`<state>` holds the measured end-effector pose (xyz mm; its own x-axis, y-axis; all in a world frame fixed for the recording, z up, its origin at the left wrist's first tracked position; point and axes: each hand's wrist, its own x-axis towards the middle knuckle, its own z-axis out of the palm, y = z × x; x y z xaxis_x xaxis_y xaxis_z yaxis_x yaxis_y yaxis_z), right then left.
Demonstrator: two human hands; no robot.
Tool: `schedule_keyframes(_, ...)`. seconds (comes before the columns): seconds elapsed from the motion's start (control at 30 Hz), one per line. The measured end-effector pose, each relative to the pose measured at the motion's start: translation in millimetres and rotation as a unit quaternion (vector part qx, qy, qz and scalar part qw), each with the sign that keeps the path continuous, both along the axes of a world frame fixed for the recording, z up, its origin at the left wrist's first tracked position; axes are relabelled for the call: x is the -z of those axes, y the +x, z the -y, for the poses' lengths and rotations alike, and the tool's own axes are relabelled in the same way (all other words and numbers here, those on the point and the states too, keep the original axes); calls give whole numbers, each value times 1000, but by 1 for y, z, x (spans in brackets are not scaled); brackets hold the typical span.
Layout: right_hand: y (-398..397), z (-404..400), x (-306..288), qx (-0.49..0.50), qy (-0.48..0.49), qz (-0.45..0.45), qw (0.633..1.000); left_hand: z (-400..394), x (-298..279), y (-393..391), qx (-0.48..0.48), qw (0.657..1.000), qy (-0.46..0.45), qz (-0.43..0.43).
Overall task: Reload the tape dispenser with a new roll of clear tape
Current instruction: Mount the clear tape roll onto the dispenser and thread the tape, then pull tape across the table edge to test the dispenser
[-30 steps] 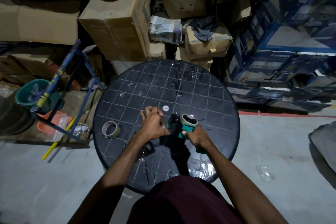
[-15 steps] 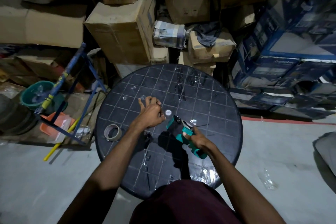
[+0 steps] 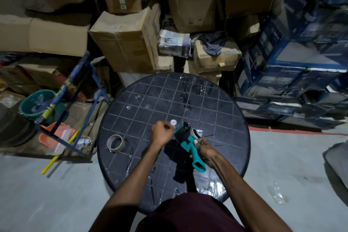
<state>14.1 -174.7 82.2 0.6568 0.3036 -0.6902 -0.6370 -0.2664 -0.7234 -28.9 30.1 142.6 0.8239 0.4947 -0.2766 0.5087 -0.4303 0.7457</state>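
the right hand (image 3: 206,149) is wrapped tight around the handle of a teal and black plastic tape dispenser (image 3: 190,144), thumb pressed on the upper side of the grip, holding it above the near middle of a round black table with a pale grid pattern (image 3: 226,133). the dispenser is tilted, its dark head pointing away and to the left, its hollow handle end toward the person. a roll of clear tape (image 3: 195,132) sits on the dispenser's far side, just beyond the right thumb, glinting; how firmly it is seated cannot be told. the left hand (image 3: 162,133) is curled into a loose fist right at the dispenser's head, fingertips pinched together there; whether it grips a tape end or only touches the head cannot be told. a small round white disc (image 3: 173,122) lies on the table just beyond the left knuckles. well to the left, near the table's edge, a tan tape ring (image 3: 115,142) lies flat. crumpled clear film (image 3: 211,187) rests on the near rim by the person's maroon garment (image 3: 190,214). behind the table stand stacked brown cardboard boxes (image 3: 128,43), blue printed cartons (image 3: 293,62) to the right, and a green bucket (image 3: 36,100) behind a blue metal frame (image 3: 75,88) to the left.
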Motion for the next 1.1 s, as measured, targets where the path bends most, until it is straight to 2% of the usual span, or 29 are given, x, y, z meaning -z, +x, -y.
schedule_keyframes(0.13,-4,-7,-8,62,30,23,997,20,9,-13,22,983,-140,-113)
schedule_keyframes(0.23,-3,-7,-7,68,25,56,996,34,5,-23,20,951,-233,-202)
schedule_keyframes(0.33,-2,-10,-10,72,38,80,993,38,5,-27,31,918,-317,-236)
schedule_keyframes(0.5,0,-19,-20,78,66,105,989,39,8,-30,15,861,-461,-215)
schedule_keyframes(0.73,5,-25,-28,79,85,125,985,44,3,-31,-9,800,-577,-162)
schedule_keyframes(0.9,8,-24,-30,64,101,145,982,33,-2,-28,-60,787,-597,-142)
schedule_keyframes(1.0,7,-27,-32,47,96,155,982,30,-2,-30,-34,747,-652,-122)
schedule_keyframes(1.1,8,-29,-36,21,85,176,980,33,1,-32,-26,693,-718,-61)
